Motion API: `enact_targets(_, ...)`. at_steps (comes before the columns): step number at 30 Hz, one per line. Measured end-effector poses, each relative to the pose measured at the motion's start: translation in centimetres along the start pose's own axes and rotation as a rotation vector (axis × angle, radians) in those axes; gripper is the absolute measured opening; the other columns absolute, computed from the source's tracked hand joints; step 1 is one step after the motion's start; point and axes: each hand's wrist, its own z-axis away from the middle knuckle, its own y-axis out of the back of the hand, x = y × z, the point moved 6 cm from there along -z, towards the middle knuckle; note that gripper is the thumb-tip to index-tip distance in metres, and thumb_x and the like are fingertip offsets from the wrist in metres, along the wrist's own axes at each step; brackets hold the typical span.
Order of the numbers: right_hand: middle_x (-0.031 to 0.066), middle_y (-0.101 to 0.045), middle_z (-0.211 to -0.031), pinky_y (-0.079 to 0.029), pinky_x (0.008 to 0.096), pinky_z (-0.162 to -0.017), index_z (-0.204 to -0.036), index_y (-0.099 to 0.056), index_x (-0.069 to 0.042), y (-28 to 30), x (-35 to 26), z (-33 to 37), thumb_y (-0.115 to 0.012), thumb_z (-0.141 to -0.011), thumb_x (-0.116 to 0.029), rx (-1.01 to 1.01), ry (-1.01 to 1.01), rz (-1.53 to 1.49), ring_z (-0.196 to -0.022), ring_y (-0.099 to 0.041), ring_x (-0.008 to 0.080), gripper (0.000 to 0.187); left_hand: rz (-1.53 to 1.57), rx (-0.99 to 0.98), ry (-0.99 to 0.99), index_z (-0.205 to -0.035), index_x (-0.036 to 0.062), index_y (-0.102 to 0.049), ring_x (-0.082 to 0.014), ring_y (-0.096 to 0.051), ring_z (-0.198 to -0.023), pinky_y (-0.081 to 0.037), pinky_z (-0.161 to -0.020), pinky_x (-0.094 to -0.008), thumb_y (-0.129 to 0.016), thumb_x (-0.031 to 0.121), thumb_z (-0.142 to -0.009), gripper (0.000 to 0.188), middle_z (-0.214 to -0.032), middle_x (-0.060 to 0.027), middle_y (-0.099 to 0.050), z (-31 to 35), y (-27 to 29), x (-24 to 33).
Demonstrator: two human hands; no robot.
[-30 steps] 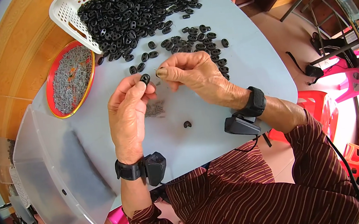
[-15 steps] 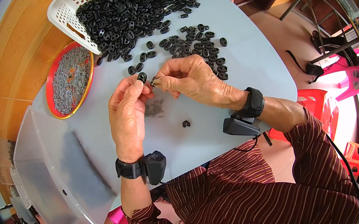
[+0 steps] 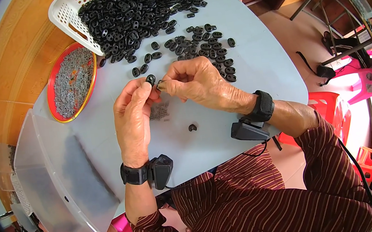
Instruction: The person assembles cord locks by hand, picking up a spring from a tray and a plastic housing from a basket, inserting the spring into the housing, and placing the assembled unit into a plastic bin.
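Between the thumb and fingers of my left hand (image 3: pixel 132 109) is a black oval plastic piece with holes (image 3: pixel 150 79), tilted up. Close beside it, my right hand (image 3: pixel 195 82) pinches a small dark piece (image 3: pixel 160 85), mostly covered by the fingertips. The two pieces are nearly touching; whether they meet cannot be made out. Below the hands, a small cluster of thin metal parts (image 3: pixel 160 112) lies on the grey table (image 3: pixel 226 134). A short black notched piece (image 3: pixel 192 128) sits apart, nearer to me.
A white perforated basket (image 3: pixel 63 14) lies tipped at the far side, with many black oval pieces (image 3: pixel 135 14) spilling out. More of them (image 3: pixel 207 46) lie beyond my right hand. At left are a red tray (image 3: pixel 51 98) of small grey metal parts and a clear plastic bin (image 3: pixel 58 179).
My left hand has shifted slightly right with the oval piece, which has turned a little. The gap to the right hand's piece has narrowed, and the thin silvery bit between them shows less.
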Motion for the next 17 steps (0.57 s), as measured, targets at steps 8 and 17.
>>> enact_targets(8, 0.0000, -0.058, -0.067, -0.042, 0.0206, -0.052, -0.082, -0.062, 0.001, -0.02, -0.29, 0.15, -0.063, -0.089, -0.018, -0.011, 0.016, 0.046, -0.058, -0.050, 0.0044, 0.020, -0.234, 0.030, -0.002, -0.098, -0.0001, -0.063, -0.0061, -0.049, -0.072, -0.038, -0.066, -0.0199, -0.061, 0.022, -0.089, 0.023, -0.077, 0.0000, -0.058, 0.26, -0.13, 0.34)
enact_targets(17, 0.0022, -0.062, -0.071, -0.047, 0.0224, -0.055, -0.087, -0.065, 0.001, 0.07, -0.06, 0.21, -0.064, -0.088, -0.019, -0.034, 0.013, 0.094, -0.060, -0.054, 0.0066, 0.020, -0.367, -0.077, 0.019, -0.099, 0.0009, -0.062, -0.0051, -0.047, -0.071, -0.036, -0.063, -0.0205, -0.060, 0.025, -0.090, 0.026, -0.076, 0.0006, -0.058, 0.16, -0.06, 0.56)
